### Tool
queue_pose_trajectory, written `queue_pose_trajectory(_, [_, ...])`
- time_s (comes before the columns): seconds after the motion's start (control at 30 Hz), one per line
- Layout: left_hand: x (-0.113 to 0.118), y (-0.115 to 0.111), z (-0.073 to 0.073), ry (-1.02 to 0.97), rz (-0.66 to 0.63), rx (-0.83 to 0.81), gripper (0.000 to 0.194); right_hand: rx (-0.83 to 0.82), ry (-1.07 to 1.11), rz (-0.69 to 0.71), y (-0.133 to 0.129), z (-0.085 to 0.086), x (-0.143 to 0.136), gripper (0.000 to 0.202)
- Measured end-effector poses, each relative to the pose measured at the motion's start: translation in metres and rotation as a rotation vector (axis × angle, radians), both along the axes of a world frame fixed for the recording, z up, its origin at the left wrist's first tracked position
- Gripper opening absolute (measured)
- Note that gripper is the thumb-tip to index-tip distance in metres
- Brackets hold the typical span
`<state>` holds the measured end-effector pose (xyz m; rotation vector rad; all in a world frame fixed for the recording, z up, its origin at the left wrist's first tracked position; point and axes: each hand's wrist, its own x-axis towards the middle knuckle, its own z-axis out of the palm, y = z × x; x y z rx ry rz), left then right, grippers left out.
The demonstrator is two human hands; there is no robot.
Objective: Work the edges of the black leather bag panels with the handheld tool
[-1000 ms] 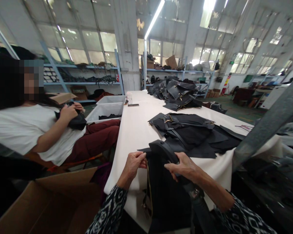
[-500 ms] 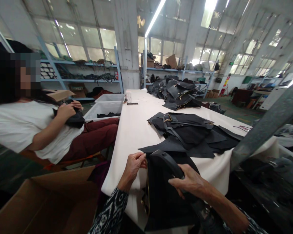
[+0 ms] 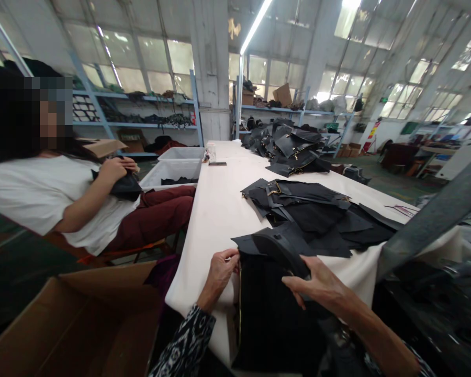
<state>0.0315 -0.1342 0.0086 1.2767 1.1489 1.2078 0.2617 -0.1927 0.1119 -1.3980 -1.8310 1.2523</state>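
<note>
Pinching black cloth (image 3: 269, 314) near its upper-left corner in the left hand (image 3: 220, 275) — clasping a curved black tool (image 3: 277, 247) in the right hand (image 3: 324, 285), slanted toward that corner.

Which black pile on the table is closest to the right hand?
The near, flatter pile, spread just beyond the right hand. The other heap sits farther back on the table and is stacked taller.

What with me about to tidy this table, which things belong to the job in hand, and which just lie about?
Seem to belong:
black piece, pinched by left hand
curved black tool, in right hand
piled black pieces, just beyond

Seem just lying about:
dark slab, farther up the table
cardboard box, on the left
</note>
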Motion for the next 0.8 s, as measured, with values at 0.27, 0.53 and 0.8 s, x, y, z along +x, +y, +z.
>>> queue_pose_trajectory(0.27, [-0.034,0.020,-0.004,0.363,0.135,0.075,0.022,-0.052,-0.126,-0.227,-0.034,-0.006,0.069,0.033])
queue_pose_trajectory(0.53, [0.027,-0.017,0.020,1.404,0.150,0.570,0.029,-0.106,-0.126,-0.293,-0.057,-0.021,0.090,0.031])
queue_pose_trajectory(0.8, [0.058,0.006,-0.011,1.385,0.006,0.634,0.015,-0.109,-0.165,-0.208,-0.044,-0.021,0.100,0.034])
